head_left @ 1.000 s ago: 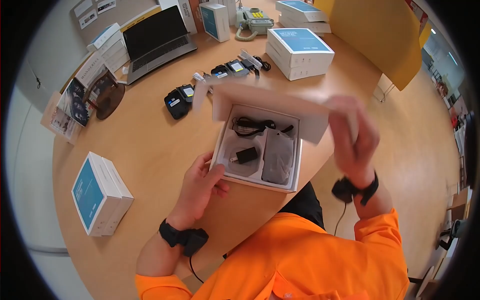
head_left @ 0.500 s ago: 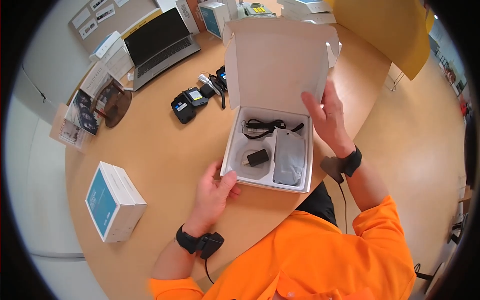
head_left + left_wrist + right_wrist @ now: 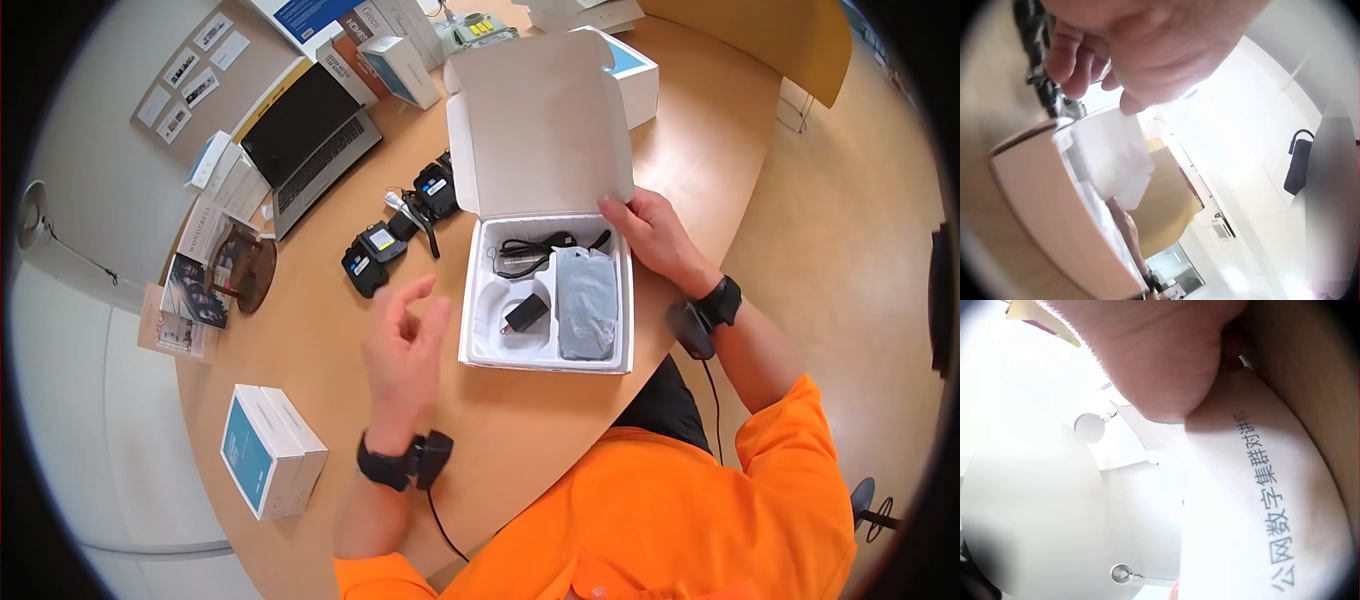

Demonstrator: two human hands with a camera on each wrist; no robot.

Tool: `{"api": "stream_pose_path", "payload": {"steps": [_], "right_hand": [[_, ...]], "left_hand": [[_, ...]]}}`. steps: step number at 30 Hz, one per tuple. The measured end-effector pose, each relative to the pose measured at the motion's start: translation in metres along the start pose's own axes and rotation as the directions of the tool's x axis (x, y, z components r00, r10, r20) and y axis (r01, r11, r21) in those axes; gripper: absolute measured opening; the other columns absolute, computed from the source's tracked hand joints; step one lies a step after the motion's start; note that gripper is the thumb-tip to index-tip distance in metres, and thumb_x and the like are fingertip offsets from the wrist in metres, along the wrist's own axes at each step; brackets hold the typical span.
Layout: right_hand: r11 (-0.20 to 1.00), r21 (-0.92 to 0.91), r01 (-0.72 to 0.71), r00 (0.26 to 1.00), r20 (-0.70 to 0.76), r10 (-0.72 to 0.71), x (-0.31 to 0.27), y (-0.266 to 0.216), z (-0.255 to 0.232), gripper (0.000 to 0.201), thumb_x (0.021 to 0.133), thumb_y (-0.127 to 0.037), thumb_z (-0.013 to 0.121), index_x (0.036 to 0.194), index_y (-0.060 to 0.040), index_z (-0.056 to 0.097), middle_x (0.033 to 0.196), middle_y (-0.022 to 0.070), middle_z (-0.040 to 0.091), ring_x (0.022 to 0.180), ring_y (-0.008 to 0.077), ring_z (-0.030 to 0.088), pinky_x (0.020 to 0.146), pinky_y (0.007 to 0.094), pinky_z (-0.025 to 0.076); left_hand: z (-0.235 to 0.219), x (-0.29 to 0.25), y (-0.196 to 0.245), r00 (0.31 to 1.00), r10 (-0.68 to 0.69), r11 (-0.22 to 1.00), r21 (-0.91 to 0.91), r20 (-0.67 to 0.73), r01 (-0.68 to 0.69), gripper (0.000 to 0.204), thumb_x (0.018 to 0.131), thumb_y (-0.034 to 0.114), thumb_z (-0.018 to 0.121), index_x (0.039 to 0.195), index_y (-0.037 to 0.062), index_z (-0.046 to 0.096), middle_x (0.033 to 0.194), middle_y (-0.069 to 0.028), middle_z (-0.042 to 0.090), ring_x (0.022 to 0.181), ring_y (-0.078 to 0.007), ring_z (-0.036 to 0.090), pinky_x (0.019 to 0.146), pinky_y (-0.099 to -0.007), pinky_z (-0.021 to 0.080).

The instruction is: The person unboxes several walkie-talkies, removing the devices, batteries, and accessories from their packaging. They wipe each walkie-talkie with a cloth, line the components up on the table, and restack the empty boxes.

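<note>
The right hand [image 3: 662,238] grips the open box [image 3: 545,367] at its two o'clock corner, seemingly to steady it; the left hand [image 3: 404,352], empty, fingers loosely bent, hovers towards eight o'clock. Hollows in the tray [image 3: 489,325] presumably keep plug [image 3: 527,313] and wrapped block [image 3: 588,305] apart

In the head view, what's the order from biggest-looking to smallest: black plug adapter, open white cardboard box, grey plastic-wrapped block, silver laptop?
1. Open white cardboard box
2. Silver laptop
3. Grey plastic-wrapped block
4. Black plug adapter

box [image 3: 545,367] open from above, raised lid [image 3: 540,130] behind
</note>
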State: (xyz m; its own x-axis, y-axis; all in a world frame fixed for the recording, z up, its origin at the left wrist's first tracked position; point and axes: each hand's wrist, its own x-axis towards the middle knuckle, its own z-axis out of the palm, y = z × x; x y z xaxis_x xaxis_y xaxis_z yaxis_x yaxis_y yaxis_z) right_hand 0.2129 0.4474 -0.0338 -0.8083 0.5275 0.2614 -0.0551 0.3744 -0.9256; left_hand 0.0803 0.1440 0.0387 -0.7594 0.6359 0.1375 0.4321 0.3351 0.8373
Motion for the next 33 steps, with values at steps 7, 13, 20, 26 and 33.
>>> {"api": "stream_pose_path", "payload": {"steps": [7, 13, 20, 26, 33], "right_hand": [[0.992, 0.115, -0.044, 0.999, 0.030, 0.041, -0.002, 0.003, -0.001, 0.041, 0.106, -0.033, 0.053, 0.120, 0.0032, 0.065, 0.104, 0.0096, 0.072, 0.096, 0.0139, 0.062, 0.088, 0.0310, 0.050], [0.978, 0.165, -0.130, 0.978, 0.181, 0.099, -0.004, -0.010, -0.019, 0.035, 0.105, -0.028, 0.054, 0.118, 0.0030, 0.064, 0.097, 0.0039, 0.068, 0.089, 0.0097, 0.057, 0.083, 0.0282, 0.049], [0.989, 0.121, -0.088, 0.989, 0.128, 0.073, -0.005, -0.010, -0.018, 0.029, 0.104, -0.023, 0.055, 0.113, 0.0029, 0.064, 0.093, 0.0022, 0.065, 0.085, 0.0077, 0.054, 0.077, 0.0258, 0.047], [0.984, 0.155, -0.091, 0.985, 0.159, 0.066, -0.005, -0.009, -0.018, 0.028, 0.105, -0.020, 0.053, 0.118, 0.0029, 0.062, 0.099, 0.0007, 0.065, 0.092, 0.0069, 0.055, 0.084, 0.0251, 0.047], [0.983, 0.159, -0.088, 0.985, 0.160, 0.062, -0.007, -0.016, -0.016, 0.028, 0.107, -0.019, 0.051, 0.121, 0.0027, 0.061, 0.103, 0.0000, 0.064, 0.095, 0.0070, 0.054, 0.088, 0.0246, 0.046]], "left_hand": [[0.049, 0.082, 0.043, 0.844, 0.277, 0.645, 0.563, 0.459, -0.517, 0.018, 0.087, 0.013, 0.067, 0.102, 0.0049, 0.072, 0.088, -0.0160, 0.070, 0.080, -0.0317, 0.069, 0.073, -0.0405, 0.055], [0.074, 0.098, 0.037, 0.833, 0.183, 0.475, 0.695, 0.523, -0.541, 0.010, 0.081, 0.007, 0.061, 0.085, 0.0017, 0.069, 0.084, -0.0196, 0.071, 0.081, -0.0369, 0.070, 0.072, -0.0461, 0.055], [0.017, 0.082, 0.029, 0.989, 0.037, 0.989, 0.136, 0.146, -0.057, 0.015, 0.089, 0.015, 0.069, 0.088, 0.0006, 0.068, 0.071, -0.0001, 0.065, 0.064, -0.0084, 0.059, 0.059, -0.0255, 0.048], [-0.101, 0.061, -0.068, 0.891, -0.441, 0.800, -0.498, -0.111, 0.334, 0.010, 0.093, 0.016, 0.069, 0.091, 0.0074, 0.066, 0.071, 0.0011, 0.061, 0.056, -0.0100, 0.056, 0.053, -0.0232, 0.045], [-0.120, 0.061, -0.138, 0.767, -0.620, 0.745, -0.432, -0.167, 0.508, 0.014, 0.092, 0.016, 0.070, 0.090, 0.0023, 0.067, 0.073, -0.0033, 0.065, 0.060, -0.0122, 0.060, 0.053, -0.0261, 0.050]]}}
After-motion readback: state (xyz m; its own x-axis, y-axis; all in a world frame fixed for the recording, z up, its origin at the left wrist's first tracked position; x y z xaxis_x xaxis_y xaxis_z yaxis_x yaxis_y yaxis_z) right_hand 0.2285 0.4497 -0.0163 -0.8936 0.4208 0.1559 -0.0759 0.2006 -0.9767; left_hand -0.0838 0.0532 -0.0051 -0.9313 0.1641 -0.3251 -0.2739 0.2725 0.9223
